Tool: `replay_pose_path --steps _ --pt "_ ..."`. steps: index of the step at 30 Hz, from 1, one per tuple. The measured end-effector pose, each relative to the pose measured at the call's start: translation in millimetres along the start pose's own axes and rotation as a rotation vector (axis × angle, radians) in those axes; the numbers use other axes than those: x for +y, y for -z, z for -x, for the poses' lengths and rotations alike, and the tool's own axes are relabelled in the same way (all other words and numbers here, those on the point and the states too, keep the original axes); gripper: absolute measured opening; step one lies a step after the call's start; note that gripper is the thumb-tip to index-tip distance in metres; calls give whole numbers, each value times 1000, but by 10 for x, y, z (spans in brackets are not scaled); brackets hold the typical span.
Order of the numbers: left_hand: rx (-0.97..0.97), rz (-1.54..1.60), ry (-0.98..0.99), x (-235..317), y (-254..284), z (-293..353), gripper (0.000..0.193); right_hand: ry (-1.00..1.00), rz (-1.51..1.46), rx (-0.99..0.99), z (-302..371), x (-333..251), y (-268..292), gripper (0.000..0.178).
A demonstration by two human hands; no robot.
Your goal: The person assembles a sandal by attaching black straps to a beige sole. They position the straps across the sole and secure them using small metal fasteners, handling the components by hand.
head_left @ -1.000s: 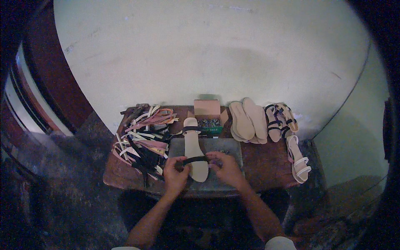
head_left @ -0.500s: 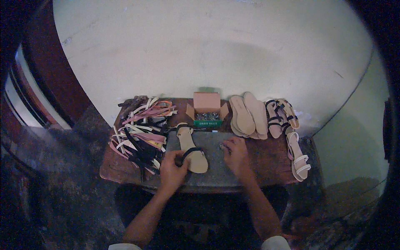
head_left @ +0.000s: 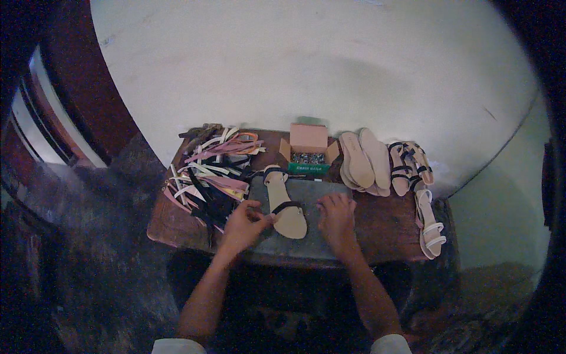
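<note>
A beige flat sandal [head_left: 290,222] with black straps lies on a dark grey slab [head_left: 259,243], toe toward me. At its left edge, my left hand [head_left: 243,226] is closed, with thumb and a fingertip on the end of the front strap [head_left: 287,205]; the forefinger is raised. To the right of the sandal, and apart from it, my right hand [head_left: 338,218] rests palm down on the slab. Its fingers are loosely bent and spread, with nothing visible in them. Beyond the slab stands an open green carton [head_left: 308,169] of small metal nails.
At the left of the brown wooden table [head_left: 171,233] lies a heap of pink, white and black straps [head_left: 206,183]. Beige soles [head_left: 377,162] are stacked back right. Beside them sit black-strapped sandals [head_left: 407,168] and a white-strapped sandal [head_left: 431,230]. A pale wall [head_left: 318,71] rises behind.
The whole view has shifted slightly. My left hand has drawn left, from around the front strap to the sandal's edge. My right hand has come nearer the sandal, its fingers lowered onto the slab.
</note>
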State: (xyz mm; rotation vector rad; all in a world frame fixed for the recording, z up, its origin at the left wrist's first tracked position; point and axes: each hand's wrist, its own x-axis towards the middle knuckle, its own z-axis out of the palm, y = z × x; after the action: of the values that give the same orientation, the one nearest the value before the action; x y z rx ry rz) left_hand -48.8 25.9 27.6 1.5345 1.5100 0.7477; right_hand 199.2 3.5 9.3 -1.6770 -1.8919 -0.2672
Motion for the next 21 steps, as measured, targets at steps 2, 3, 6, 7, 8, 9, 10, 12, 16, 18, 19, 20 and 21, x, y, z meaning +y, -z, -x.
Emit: replay_pose_path --steps 2,3,6,7,8,9,10,12,16,18,19,20,21 --pt "-33 -28 81 51 68 42 70 -23 -166 -8 13 -76 37 18" --pt "-65 -19 116 40 69 48 71 -42 -289 -19 37 -96 27 22" --pt "-63 -81 107 163 18 148 71 -48 -462 -82 63 -184 82 22" --pt "-47 -117 84 209 -3 181 71 -42 -487 -108 69 -214 102 20" --pt "-46 -94 64 175 -31 173 70 -50 -484 -127 79 -228 85 17" --pt "-42 -70 41 123 -70 154 69 -55 -482 -144 75 -243 77 15" --pt "-38 -47 19 67 -110 133 68 -61 -480 -161 76 -247 74 12" --pt "-42 -23 -4 -47 -158 78 66 -55 -467 -152 84 -231 64 12" --pt "-34 -16 -5 -52 -181 86 60 -202 -456 -287 29 -248 227 13" --pt "-39 -55 -23 11 -183 102 60 -110 -355 -186 96 -73 70 15" --pt "-38 -73 -30 22 -176 109 59 -61 -305 -138 100 -29 38 16" --pt "-49 -63 -33 9 -184 104 60 -65 -250 -145 117 5 24 16" --pt "-53 -56 -32 -16 -178 102 61 -64 -202 -152 114 -8 10 17"
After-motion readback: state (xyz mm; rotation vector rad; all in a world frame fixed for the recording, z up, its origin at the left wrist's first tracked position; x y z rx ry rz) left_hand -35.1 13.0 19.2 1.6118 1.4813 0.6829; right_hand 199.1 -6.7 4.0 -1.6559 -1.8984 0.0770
